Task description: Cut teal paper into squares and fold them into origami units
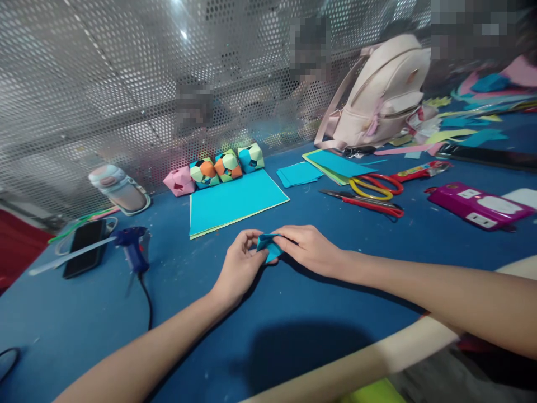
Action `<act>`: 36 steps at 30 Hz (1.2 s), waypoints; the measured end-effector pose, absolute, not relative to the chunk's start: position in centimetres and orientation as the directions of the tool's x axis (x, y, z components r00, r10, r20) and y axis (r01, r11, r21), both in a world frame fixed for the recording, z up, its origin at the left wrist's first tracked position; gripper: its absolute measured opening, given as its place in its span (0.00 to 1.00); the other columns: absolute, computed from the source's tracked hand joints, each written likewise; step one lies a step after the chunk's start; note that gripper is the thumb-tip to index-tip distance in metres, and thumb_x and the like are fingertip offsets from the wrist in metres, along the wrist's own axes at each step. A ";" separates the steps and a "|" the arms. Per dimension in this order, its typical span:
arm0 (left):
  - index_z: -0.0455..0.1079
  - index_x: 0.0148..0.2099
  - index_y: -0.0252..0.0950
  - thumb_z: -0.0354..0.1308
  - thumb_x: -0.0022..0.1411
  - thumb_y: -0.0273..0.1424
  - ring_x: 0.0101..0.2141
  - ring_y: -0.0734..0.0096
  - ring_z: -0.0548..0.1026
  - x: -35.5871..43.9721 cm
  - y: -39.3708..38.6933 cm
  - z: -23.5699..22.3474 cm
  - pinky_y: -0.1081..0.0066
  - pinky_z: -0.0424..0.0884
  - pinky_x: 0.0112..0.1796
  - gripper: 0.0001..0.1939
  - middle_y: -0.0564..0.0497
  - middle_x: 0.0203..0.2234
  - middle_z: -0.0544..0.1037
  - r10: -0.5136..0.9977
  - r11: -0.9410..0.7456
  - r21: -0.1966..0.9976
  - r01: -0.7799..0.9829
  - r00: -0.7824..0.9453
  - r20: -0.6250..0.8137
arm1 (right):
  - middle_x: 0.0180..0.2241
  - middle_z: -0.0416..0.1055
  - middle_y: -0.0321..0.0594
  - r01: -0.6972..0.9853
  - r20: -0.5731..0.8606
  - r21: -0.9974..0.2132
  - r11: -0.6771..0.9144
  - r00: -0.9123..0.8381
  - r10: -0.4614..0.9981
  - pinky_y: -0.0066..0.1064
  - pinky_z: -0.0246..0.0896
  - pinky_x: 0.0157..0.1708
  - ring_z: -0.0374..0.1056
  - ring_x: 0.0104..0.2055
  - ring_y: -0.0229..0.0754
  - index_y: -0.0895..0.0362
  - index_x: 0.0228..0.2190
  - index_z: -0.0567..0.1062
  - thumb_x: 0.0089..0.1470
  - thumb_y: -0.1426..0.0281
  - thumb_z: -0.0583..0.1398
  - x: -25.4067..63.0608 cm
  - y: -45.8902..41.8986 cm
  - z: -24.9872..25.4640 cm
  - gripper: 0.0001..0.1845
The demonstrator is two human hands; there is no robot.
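Note:
Between my two hands is a small folded piece of blue paper, just above the blue tabletop. My left hand pinches its left side with thumb and fingers. On the upper right, my right hand grips the same piece, its thumb and fingertips pressed on the fold. Part of the paper is hidden behind the fingers. Beyond my hands lies a stack of larger blue and pale green sheets. Several small blue paper pieces rest to the right of that stack.
Folded paper balls line the back by a perforated metal panel. Scissors and a red cutter lie right, near a purple power strip and a backpack. A glue gun, phone and bottle are left.

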State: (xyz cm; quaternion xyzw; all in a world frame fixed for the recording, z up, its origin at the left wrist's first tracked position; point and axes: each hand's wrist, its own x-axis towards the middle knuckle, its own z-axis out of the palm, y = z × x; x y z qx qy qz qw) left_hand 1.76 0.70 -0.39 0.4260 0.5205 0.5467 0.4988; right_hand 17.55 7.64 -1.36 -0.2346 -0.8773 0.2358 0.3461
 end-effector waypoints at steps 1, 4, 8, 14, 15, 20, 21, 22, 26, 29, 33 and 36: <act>0.65 0.41 0.34 0.64 0.48 0.29 0.29 0.76 0.75 1.8 0.7 -0.4 0.69 0.76 0.35 0.18 0.56 0.30 0.72 0.989 0.052 0.995 -0.089 -0.133 -0.064 | 0.34 0.77 0.43 0.244 0.500 -0.574 0.781 -0.651 0.571 0.30 0.64 0.34 0.72 0.34 0.39 0.59 0.35 0.76 0.62 0.71 0.51 17.5 7.7 -1.4 0.14; 0.67 0.43 0.33 0.63 0.49 0.29 0.29 0.74 0.77 1.8 0.7 -0.2 0.68 0.76 0.36 0.17 0.54 0.30 0.75 0.990 0.086 0.994 -0.065 -0.105 -0.092 | 0.30 0.76 0.41 0.236 0.526 -0.551 0.800 -0.647 0.553 0.29 0.62 0.32 0.71 0.31 0.38 0.59 0.33 0.77 0.62 0.71 0.51 17.5 7.7 -1.5 0.14; 0.67 0.42 0.34 0.63 0.50 0.29 0.29 0.72 0.77 1.9 0.7 -0.3 0.68 0.76 0.37 0.16 0.53 0.30 0.76 0.989 0.098 0.993 -0.071 -0.101 -0.105 | 0.30 0.75 0.41 0.238 0.545 -0.520 0.821 -0.648 0.533 0.28 0.61 0.32 0.70 0.31 0.37 0.59 0.33 0.77 0.62 0.72 0.53 17.4 7.8 -1.7 0.13; 0.63 0.40 0.35 0.65 0.50 0.29 0.27 0.75 0.76 1.9 0.8 -0.8 0.69 0.76 0.35 0.17 0.56 0.29 0.74 0.992 0.058 0.994 -0.094 -0.107 -0.068 | 0.29 0.74 0.41 0.222 0.577 -0.498 0.838 -0.637 0.511 0.29 0.62 0.33 0.70 0.31 0.38 0.61 0.34 0.77 0.61 0.73 0.54 16.9 7.9 -2.4 0.11; 0.62 0.40 0.36 0.64 0.50 0.29 0.27 0.75 0.76 1.9 0.8 -0.8 0.69 0.76 0.35 0.17 0.57 0.28 0.74 0.992 0.058 0.994 -0.092 -0.109 -0.068 | 0.29 0.74 0.41 0.217 0.586 -0.492 0.843 -0.634 0.505 0.28 0.62 0.33 0.69 0.31 0.38 0.61 0.35 0.77 0.61 0.74 0.54 16.8 7.9 -2.5 0.11; 0.60 0.41 0.37 0.64 0.50 0.29 0.26 0.74 0.76 2.0 0.8 -0.7 0.69 0.75 0.34 0.18 0.56 0.27 0.74 0.992 0.061 0.996 -0.070 -0.110 -0.069 | 0.29 0.74 0.40 0.194 0.592 -0.503 0.843 -0.634 0.498 0.27 0.62 0.32 0.70 0.31 0.37 0.60 0.35 0.77 0.61 0.75 0.54 16.8 8.2 -2.7 0.11; 0.60 0.41 0.37 0.64 0.50 0.29 0.26 0.74 0.76 2.0 0.7 -0.6 0.70 0.75 0.34 0.18 0.56 0.27 0.74 0.992 0.058 0.996 -0.061 -0.109 -0.065 | 0.29 0.74 0.40 0.192 0.590 -0.506 0.841 -0.634 0.500 0.27 0.62 0.32 0.70 0.31 0.37 0.60 0.35 0.77 0.60 0.75 0.54 16.9 8.2 -2.6 0.11; 0.61 0.41 0.37 0.65 0.50 0.30 0.27 0.73 0.76 2.0 0.7 -0.5 0.70 0.74 0.34 0.18 0.56 0.27 0.74 0.992 0.055 0.997 -0.048 -0.112 -0.060 | 0.29 0.74 0.40 0.193 0.591 -0.509 0.839 -0.631 0.503 0.27 0.62 0.32 0.70 0.31 0.37 0.60 0.35 0.77 0.60 0.75 0.54 16.9 8.2 -2.6 0.11; 0.65 0.47 0.35 0.66 0.50 0.32 0.34 0.71 0.76 1.5 0.3 -0.3 0.71 0.72 0.37 0.23 0.52 0.34 0.76 0.992 0.049 0.998 0.025 -0.119 -0.046 | 0.31 0.75 0.41 0.215 0.572 -0.528 0.821 -0.625 0.532 0.28 0.61 0.33 0.70 0.32 0.38 0.60 0.34 0.77 0.59 0.75 0.55 17.1 8.4 -2.4 0.10; 0.66 0.55 0.34 0.60 0.58 0.40 0.42 0.66 0.74 0.7 0.2 -0.7 0.66 0.70 0.45 0.25 0.47 0.42 0.77 0.995 0.026 0.999 -0.030 -0.091 -0.028 | 0.31 0.76 0.42 0.231 0.544 -0.544 0.807 -0.635 0.549 0.28 0.61 0.34 0.70 0.33 0.39 0.61 0.35 0.77 0.60 0.74 0.54 17.2 8.5 -2.4 0.10; 0.69 0.56 0.33 0.54 0.62 0.46 0.47 0.61 0.73 0.2 0.4 -1.3 0.61 0.68 0.50 0.27 0.43 0.48 0.76 0.998 0.015 0.997 -0.072 -0.058 -0.019 | 0.33 0.76 0.43 0.224 0.546 -0.546 0.807 -0.636 0.545 0.29 0.61 0.35 0.71 0.34 0.40 0.60 0.34 0.77 0.61 0.73 0.54 17.3 8.6 -2.4 0.11; 0.71 0.55 0.34 0.57 0.61 0.45 0.48 0.59 0.73 0.4 0.5 -1.2 0.61 0.68 0.50 0.26 0.43 0.49 0.75 0.999 0.012 0.999 -0.042 -0.052 -0.014 | 0.32 0.76 0.42 0.220 0.551 -0.539 0.813 -0.637 0.538 0.29 0.62 0.35 0.71 0.34 0.39 0.60 0.33 0.77 0.60 0.74 0.54 17.3 8.6 -2.5 0.11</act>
